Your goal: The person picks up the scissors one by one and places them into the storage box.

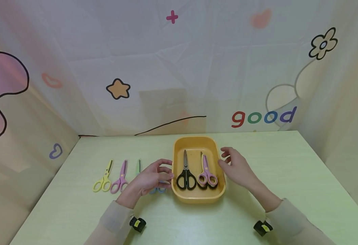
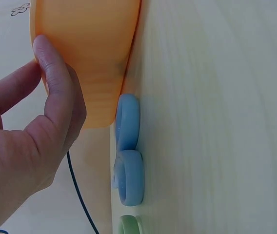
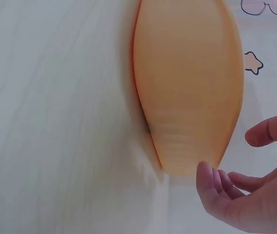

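Note:
A yellow-orange plastic tray (image 1: 198,199) sits on the table. Inside it, black-handled scissors (image 1: 186,177) lie on the left, while purple scissors (image 1: 207,173) overlap yellow and black ones on the right. My left hand (image 1: 154,177) is at the tray's left side, its fingertips against the outer wall near the rim in the left wrist view. On the opposite side, my right hand (image 1: 237,166) has loosely bent fingers close beside the wall, and its thumb (image 3: 258,136) stands apart from the tray in the right wrist view. Neither palm wraps the tray.
Left of the tray, yellow scissors (image 1: 106,178) and purple scissors (image 1: 121,178) lie in a row on the table. Green scissors (image 1: 139,165) and blue scissors (image 2: 128,175) are partly hidden by my left hand. A printed curtain (image 1: 179,75) hangs behind the table.

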Action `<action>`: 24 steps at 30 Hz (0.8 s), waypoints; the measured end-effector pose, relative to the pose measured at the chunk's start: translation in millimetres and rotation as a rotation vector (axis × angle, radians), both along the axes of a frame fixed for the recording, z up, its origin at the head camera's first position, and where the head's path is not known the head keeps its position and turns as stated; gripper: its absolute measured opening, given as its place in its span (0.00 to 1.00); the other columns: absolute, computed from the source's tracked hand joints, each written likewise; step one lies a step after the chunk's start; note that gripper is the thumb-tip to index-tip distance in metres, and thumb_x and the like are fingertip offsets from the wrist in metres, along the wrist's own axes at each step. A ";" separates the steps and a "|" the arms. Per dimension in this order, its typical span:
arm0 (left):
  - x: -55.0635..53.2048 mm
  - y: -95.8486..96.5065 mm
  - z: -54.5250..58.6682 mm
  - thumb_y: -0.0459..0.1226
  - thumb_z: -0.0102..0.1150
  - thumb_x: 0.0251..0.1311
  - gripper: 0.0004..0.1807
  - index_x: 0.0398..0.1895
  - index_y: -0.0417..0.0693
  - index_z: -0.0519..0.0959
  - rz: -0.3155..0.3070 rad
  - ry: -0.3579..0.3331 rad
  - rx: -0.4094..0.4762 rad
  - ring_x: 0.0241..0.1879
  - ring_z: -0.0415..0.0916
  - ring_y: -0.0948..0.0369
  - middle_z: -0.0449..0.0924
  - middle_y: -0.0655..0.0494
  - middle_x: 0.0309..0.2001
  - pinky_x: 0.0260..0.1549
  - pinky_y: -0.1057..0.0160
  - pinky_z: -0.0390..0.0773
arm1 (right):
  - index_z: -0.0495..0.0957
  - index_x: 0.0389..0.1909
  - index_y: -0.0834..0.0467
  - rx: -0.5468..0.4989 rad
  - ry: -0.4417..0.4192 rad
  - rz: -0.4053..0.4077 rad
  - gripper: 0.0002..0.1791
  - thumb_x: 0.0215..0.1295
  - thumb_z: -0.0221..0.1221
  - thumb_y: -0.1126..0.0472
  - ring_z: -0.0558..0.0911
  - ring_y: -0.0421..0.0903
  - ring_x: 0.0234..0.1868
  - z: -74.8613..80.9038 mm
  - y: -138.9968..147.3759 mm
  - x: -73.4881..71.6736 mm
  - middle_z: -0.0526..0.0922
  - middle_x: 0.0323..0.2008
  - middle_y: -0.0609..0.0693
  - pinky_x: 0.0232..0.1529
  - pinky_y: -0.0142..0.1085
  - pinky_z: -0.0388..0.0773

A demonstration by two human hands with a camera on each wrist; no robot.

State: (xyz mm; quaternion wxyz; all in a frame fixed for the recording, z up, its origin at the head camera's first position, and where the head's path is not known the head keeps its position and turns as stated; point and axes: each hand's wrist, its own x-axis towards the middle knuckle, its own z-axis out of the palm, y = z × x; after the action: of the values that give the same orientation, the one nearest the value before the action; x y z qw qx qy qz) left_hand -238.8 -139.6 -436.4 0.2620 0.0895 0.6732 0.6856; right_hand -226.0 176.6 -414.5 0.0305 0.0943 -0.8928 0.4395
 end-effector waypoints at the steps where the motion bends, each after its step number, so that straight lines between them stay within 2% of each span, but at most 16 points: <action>1: 0.1 0.0 0.2 0.25 0.58 0.70 0.29 0.70 0.34 0.60 0.000 0.000 0.000 0.36 0.80 0.57 0.75 0.47 0.43 0.39 0.56 0.87 | 0.66 0.67 0.71 -0.044 -0.061 0.006 0.26 0.73 0.56 0.63 0.77 0.57 0.49 0.2 0.9 0.0 0.75 0.53 0.64 0.43 0.42 0.81; 5: 0.5 0.5 1.1 0.24 0.58 0.70 0.29 0.70 0.33 0.60 0.003 -0.002 -0.002 0.36 0.80 0.57 0.75 0.47 0.43 0.39 0.57 0.87 | 0.61 0.71 0.72 -0.195 -0.272 0.023 0.29 0.75 0.53 0.63 0.78 0.59 0.54 0.2 3.3 -0.2 0.71 0.56 0.66 0.42 0.42 0.86; 10: 0.3 0.9 1.7 0.24 0.58 0.69 0.29 0.70 0.34 0.60 0.006 -0.004 -0.008 0.36 0.81 0.57 0.75 0.47 0.43 0.39 0.57 0.87 | 0.57 0.73 0.74 -0.312 -0.396 0.060 0.31 0.75 0.50 0.64 0.76 0.61 0.56 -0.1 6.3 -0.7 0.68 0.60 0.69 0.45 0.44 0.86; 15: 0.1 1.3 1.6 0.24 0.58 0.69 0.29 0.70 0.34 0.60 0.015 -0.005 -0.012 0.36 0.81 0.56 0.75 0.46 0.44 0.38 0.58 0.87 | 0.56 0.72 0.77 -0.385 -0.437 0.094 0.32 0.73 0.52 0.68 0.76 0.56 0.51 -1.5 9.1 -1.5 0.68 0.58 0.68 0.44 0.39 0.85; 21: 1.8 1.6 1.2 0.25 0.59 0.70 0.29 0.70 0.34 0.60 0.020 0.016 -0.028 0.37 0.81 0.56 0.74 0.45 0.45 0.41 0.54 0.87 | 0.57 0.71 0.78 -0.392 -0.427 0.108 0.34 0.68 0.56 0.71 0.77 0.52 0.44 -5.8 10.7 -2.4 0.69 0.54 0.67 0.39 0.34 0.84; 24: 3.0 0.0 1.2 0.26 0.61 0.69 0.29 0.69 0.34 0.61 0.021 0.053 -0.058 0.37 0.82 0.54 0.75 0.44 0.45 0.43 0.52 0.86 | 0.57 0.72 0.77 -0.394 -0.432 0.098 0.34 0.68 0.56 0.72 0.78 0.52 0.44 -6.5 11.7 -2.9 0.69 0.55 0.68 0.39 0.34 0.84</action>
State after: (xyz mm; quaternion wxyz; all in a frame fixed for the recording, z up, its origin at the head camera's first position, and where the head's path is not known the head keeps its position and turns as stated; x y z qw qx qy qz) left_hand -235.8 -139.6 -435.2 0.2392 0.0931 0.7006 0.6658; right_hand -228.9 188.3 -421.0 -0.1638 0.0336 -0.7705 0.6152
